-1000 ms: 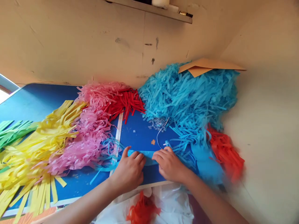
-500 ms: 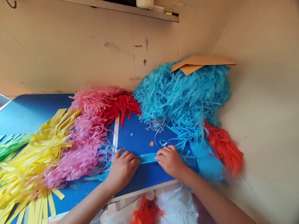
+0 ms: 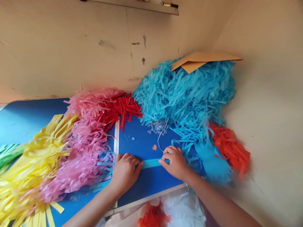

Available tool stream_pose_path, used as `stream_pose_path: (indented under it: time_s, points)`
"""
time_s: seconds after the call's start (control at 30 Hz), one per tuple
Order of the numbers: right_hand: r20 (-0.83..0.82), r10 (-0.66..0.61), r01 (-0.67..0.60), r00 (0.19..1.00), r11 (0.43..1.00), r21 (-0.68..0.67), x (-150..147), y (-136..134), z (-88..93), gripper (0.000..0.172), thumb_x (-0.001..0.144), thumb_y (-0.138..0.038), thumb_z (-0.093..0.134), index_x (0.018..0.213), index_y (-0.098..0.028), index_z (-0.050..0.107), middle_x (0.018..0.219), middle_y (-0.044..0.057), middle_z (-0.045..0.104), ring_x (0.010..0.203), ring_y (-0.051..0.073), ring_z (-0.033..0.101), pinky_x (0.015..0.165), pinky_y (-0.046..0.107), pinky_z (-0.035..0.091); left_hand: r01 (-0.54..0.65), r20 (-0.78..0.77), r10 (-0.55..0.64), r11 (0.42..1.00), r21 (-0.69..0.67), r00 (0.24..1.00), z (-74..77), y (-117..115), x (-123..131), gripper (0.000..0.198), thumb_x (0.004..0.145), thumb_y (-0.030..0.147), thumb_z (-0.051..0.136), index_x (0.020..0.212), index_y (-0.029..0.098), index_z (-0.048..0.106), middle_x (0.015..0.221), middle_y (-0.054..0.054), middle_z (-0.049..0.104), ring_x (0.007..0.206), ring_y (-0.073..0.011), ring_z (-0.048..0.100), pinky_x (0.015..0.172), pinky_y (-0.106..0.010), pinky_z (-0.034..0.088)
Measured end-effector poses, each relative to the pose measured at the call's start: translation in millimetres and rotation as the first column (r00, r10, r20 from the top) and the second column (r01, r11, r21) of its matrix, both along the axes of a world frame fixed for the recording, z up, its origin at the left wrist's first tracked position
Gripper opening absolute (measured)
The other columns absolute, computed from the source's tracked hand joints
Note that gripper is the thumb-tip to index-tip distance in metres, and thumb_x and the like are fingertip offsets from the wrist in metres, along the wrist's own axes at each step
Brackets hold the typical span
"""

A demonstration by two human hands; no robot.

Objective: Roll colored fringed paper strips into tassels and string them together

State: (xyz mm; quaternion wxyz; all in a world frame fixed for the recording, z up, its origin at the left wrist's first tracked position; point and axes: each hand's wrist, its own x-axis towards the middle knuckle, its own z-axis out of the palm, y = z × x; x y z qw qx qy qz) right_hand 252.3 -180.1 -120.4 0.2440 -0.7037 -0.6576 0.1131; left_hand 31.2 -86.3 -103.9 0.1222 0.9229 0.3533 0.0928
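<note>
The blue strip [image 3: 151, 163] lies flat on the table [image 3: 142, 186] in the lower middle of the frame, stretched between my two hands. My left hand [image 3: 125, 171] is palm down on its left end, fingers loosely bent and spread, the fingertips pressing the paper rather than gripping it. My right hand [image 3: 175, 162] is curled over the right end, and I think thumb and forefinger are pinching it, though the knuckles hide the contact. A white thread [image 3: 162, 136] loops up from just above that hand.

Below the table's near edge, at the bottom of the frame, a white plastic bag [image 3: 182, 209] lies crumpled with an orange tuft [image 3: 152, 218] on it.

From the left edge: green fringe [image 3: 7, 154], then yellow fringe [image 3: 35, 157], pink fringe [image 3: 82, 151] touching my left hand, and red fringe [image 3: 119, 108] behind it. The blue fringe heap [image 3: 187, 91] fills the upper right against the wall, with a brown paper sheet [image 3: 201, 60] on top, and orange fringe [image 3: 233, 148] lies at the right.
</note>
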Motion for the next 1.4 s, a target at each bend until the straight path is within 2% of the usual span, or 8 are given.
stream_pose_path:
  time_s: [0.2,0.33,0.5,0.67,0.9,1.0,1.13,1.4]
  points:
    - [0.062,-0.028,0.028,0.998,1.0,-0.008,-3.7,2.9,0.0,0.019,0.078,-0.021,0.075,0.064,-0.021,0.061,0.08,-0.002,0.063,0.084,0.019,0.055,0.076,0.034,0.032,-0.005,-0.115,0.008,0.999,0.033,0.993,3.4,1.5,5.9,0.035,0.093,0.035,0.054,0.065,0.02,0.067,0.069,-0.005,0.07,0.076,-0.0256,0.062,0.071,-0.039,0.035]
    - [0.191,-0.075,0.067,0.979,0.997,0.048,-6.9,-0.2,6.5,0.008,0.08,-0.02,0.071,0.082,-0.022,0.063,0.087,0.002,0.066,0.088,0.022,0.055,0.079,0.038,0.032,-0.049,-0.115,0.069,0.985,0.165,0.991,4.4,0.0,4.5,0.023,0.092,0.039,0.059,0.085,0.02,0.069,0.083,-0.007,0.072,0.083,-0.0279,0.062,0.078,-0.042,0.037]
    - [0.286,0.268,-0.311,0.92,0.943,0.117,-13.2,-6.7,12.8,0.004,0.089,-0.022,0.061,0.086,-0.022,0.064,0.089,0.002,0.069,0.094,0.022,0.056,0.096,0.046,0.027,0.233,-0.07,-0.222,0.923,0.307,0.973,1.3,-6.4,-0.3,0.018,0.093,0.015,0.055,0.096,0.027,0.068,0.098,-0.003,0.072,0.098,-0.0248,0.059,0.098,-0.045,0.032]
    - [0.41,0.347,-0.41,0.843,0.909,0.075,-10.2,-0.4,11.5,0.024,0.096,-0.014,0.05,0.077,-0.021,0.063,0.076,0.001,0.067,0.089,0.019,0.055,0.096,0.044,0.028,0.257,-0.015,-0.261,0.937,0.238,0.965,3.7,-11.4,2.0,0.016,0.088,0.02,0.056,0.098,0.022,0.069,0.093,-0.006,0.071,0.099,-0.0268,0.058,0.104,-0.051,0.03]
    - [0.282,0.236,-0.267,0.93,0.961,0.077,-6.8,12.7,22.6,0.01,0.087,-0.022,0.067,0.077,-0.023,0.067,0.082,-0.001,0.071,0.089,0.019,0.057,0.091,0.044,0.028,0.237,0.032,-0.254,0.934,0.269,0.967,2.8,-5.0,13.6,0.016,0.088,0.015,0.055,0.086,0.02,0.07,0.082,-0.004,0.071,0.093,-0.024,0.059,0.102,-0.05,0.031]
    - [0.362,0.261,-0.316,0.895,0.943,0.101,-13.0,10.3,21.0,0.01,0.087,-0.029,0.069,0.09,-0.021,0.066,0.092,0.004,0.071,0.096,0.022,0.055,0.091,0.044,0.028,0.213,0.069,-0.246,0.926,0.311,0.967,-1.3,-4.4,12.4,0.017,0.09,0.014,0.055,0.083,0.021,0.07,0.077,-0.002,0.07,0.09,-0.023,0.06,0.101,-0.05,0.031]
    - [0.417,0.276,-0.37,0.866,0.915,0.162,-6.7,4.2,8.1,0.019,0.093,-0.016,0.058,0.076,-0.019,0.063,0.079,0.0,0.069,0.085,0.018,0.055,0.088,0.04,0.028,0.199,0.062,-0.232,0.92,0.337,0.971,-3.5,-6.2,-0.9,0.021,0.094,0.016,0.054,0.083,0.024,0.07,0.08,0.0,0.072,0.091,-0.0235,0.061,0.099,-0.049,0.03]
    - [0.036,0.199,-0.202,0.979,0.974,0.103,22.6,1.0,-8.1,0.017,0.078,-0.025,0.083,0.068,-0.022,0.07,0.079,-0.001,0.07,0.09,0.019,0.059,0.08,0.035,0.03,0.074,0.234,-0.084,0.996,0.05,0.969,-16.3,-0.1,-20.3,0.033,0.096,0.047,0.051,0.082,0.03,0.075,0.089,0.0,0.075,0.086,-0.0236,0.063,0.081,-0.041,0.033]
